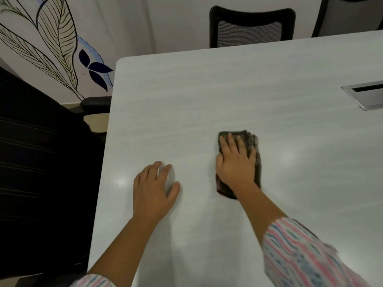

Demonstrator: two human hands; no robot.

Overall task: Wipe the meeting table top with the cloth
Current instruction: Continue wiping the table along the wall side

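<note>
Cloth (244,134): dark, folded into a thick oblong pad that lies flat on the table top (186,100), well in from the left edge and about midway between the far and near edges.
Cloth, handling: judged soft, light and limp. It should slide easily on the smooth top and may bunch or unfold if pushed from one end only.
Cloth, where to hold: best pressed from above with a flat palm over its middle. A pinch at a corner would probably let the folds open.
Right hand (236,162): palm down on the cloth, fingers straight and slightly spread, tips near the pad's far end. It presses the cloth and does not grip it.
Left hand (154,189): rests bare on the table top, between the cloth and the left edge, apart from the cloth. Its fingers are loosely bent and hold nothing.
Table top, material: pale laminate with a faint streaked grain and a rounded far-left corner. It is glossy enough to show soft light patches.
Hatch (366,96): rectangular metal cable flap set into the top at the right edge of view.
Chairs: a mesh-backed chair (251,27) at the far edge and a dark padded chair (31,152) at the left edge.
Sleeve (300,255): thin fabric in pink, blue and white stripes.
Wall (56,38): white, painted with outlined leaves.
</note>
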